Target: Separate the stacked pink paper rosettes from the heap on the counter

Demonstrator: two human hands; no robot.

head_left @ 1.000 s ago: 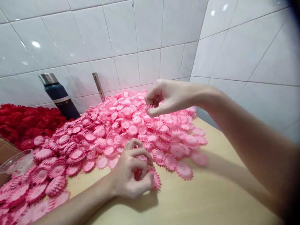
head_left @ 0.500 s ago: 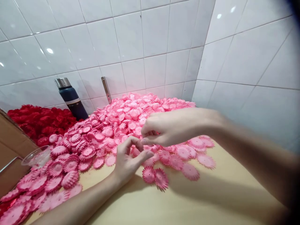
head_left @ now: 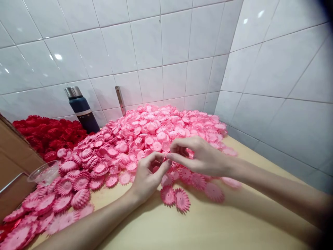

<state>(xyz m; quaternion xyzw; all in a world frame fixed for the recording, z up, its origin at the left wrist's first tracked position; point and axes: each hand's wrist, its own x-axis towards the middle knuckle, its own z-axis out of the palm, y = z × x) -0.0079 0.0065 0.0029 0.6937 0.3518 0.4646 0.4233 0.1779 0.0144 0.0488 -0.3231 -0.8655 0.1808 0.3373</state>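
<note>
My left hand (head_left: 148, 177) is closed in a pinch, thumb and forefinger meeting just above the near edge of a heap of pink pleated discs (head_left: 151, 126). Its fingertips touch those of my right hand (head_left: 201, 158), which is pinched too, with the other fingers curled in. Whatever sits between the fingertips is too small and too covered to name; only a bit of pink shows there. Below the hands, two pink scalloped discs (head_left: 182, 200) lie side by side on the pale yellow tabletop (head_left: 161, 229).
Behind the heap, a dark blue bottle (head_left: 82, 111) with a steel cap leans by a red pile (head_left: 49, 135). A metal strip (head_left: 120, 100) stands against the tiled wall (head_left: 148, 41). At left are a clear plastic cup (head_left: 43, 175) and a cardboard box (head_left: 15, 166).
My right hand has moved down and to the right, its wrist straightening, and its fingertips are now against the left ones. The left hand stays pinched, nearly in place. The view has shifted slightly.
</note>
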